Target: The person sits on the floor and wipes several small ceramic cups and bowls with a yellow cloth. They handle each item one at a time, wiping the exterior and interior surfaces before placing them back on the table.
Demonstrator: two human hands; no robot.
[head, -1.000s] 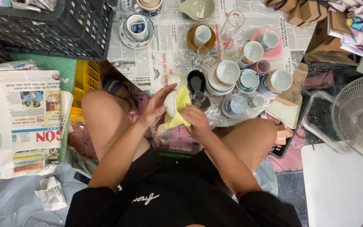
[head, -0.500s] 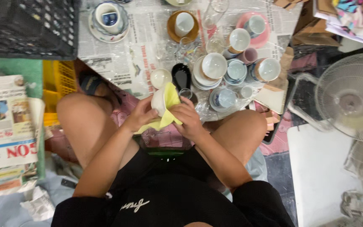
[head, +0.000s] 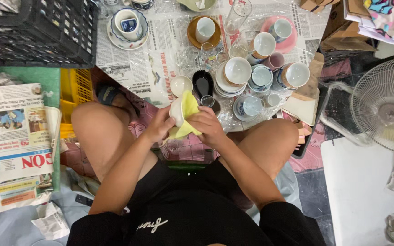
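Above the knees, the left hand (head: 159, 127) grips a white cup (head: 176, 111), fingers clamped on it. The right hand (head: 210, 128) presses a yellow cloth (head: 187, 114) into it, fingers closed on the cloth.

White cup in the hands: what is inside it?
A yellow cloth is pushed into the white cup by the right hand; the left hand holds the cup. The cloth covers the cup's inside, so nothing else there can be seen.
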